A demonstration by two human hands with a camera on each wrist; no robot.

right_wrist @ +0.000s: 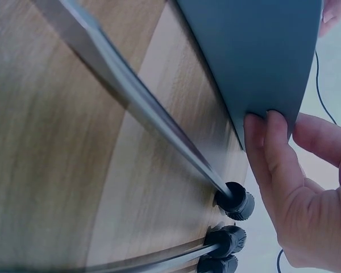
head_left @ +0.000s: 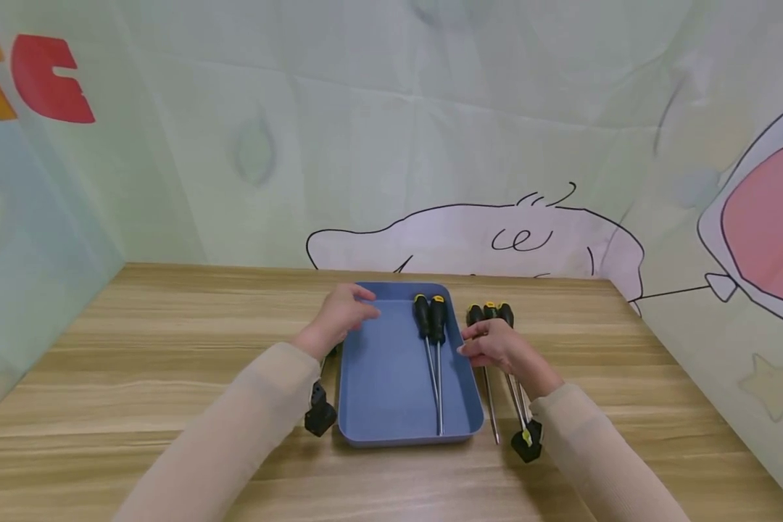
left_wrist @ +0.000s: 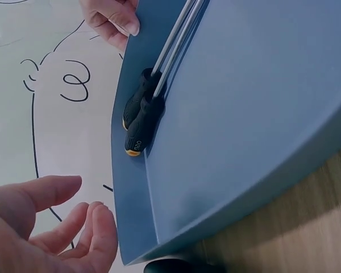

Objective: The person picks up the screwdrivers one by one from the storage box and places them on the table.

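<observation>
A shallow blue tray (head_left: 391,377) lies on the table with two screwdrivers (head_left: 438,319) in it, black handles with yellow ends pointing to the far side. My right hand (head_left: 496,344) is at the tray's right wall. In the right wrist view, its fingertips (right_wrist: 273,122) press the outer wall while the thumb reaches the rim, pinching it. My left hand (head_left: 342,315) hovers by the far left corner. Its thumb and loosely bent fingers (left_wrist: 105,233) hold nothing, beside the rim in the left wrist view.
Three more screwdrivers (head_left: 491,310) lie right of the tray, partly behind the right hand. A dark handle (left_wrist: 182,266) shows beside the tray's left side. Black wrist devices (head_left: 320,412) hang under both sleeves. A printed cloth backdrop (head_left: 391,145) stands behind the wooden table (head_left: 170,348).
</observation>
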